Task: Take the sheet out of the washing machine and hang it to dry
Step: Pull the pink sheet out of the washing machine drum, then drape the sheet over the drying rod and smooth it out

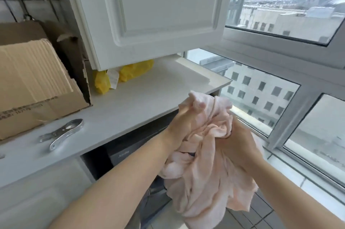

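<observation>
Two hands grip one bunched pale-pink sheet (205,163), held up in front of the white counter's (130,109) edge, clear of the dark washing machine (119,154) below. Left hand (182,126) clutches the upper folds; right hand (237,144) clasps the middle, likely hunting an edge to shake it open. Metal clip (61,133), cardboard box (37,83) and yellow bag (136,70) sit on the counter.

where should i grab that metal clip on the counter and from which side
Take the metal clip across its narrow middle, coming straight down from above. It lies flat on the white counter, so its long sides are exposed and nothing crowds it. Both hands are busy: left hand and right hand grip the pink sheet.
</observation>
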